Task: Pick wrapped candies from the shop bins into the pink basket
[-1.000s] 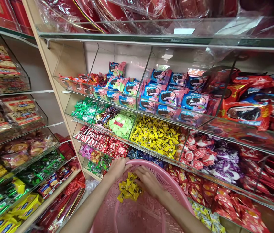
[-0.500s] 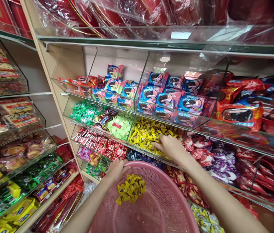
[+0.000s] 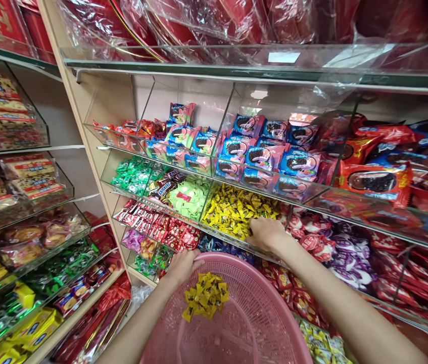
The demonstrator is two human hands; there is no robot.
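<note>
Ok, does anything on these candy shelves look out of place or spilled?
One oddity: Snickers bars lie in the bin between green candies and pale green candies, mixed stock. Nothing spilled; yellow candies sit inside the pink basket.

A person's left hand [image 3: 181,267] grips the far rim of a plastic basket [image 3: 259,323], in which a small heap of wrapped candies [image 3: 205,296] lies just right of that hand. Beyond the basket, the right hand [image 3: 265,232] rests in a shelf bin of wrapped candies [image 3: 236,210]. Cookie packs [image 3: 267,156] fill the bins above; Snickers bars [image 3: 165,185] lie further left.
</note>
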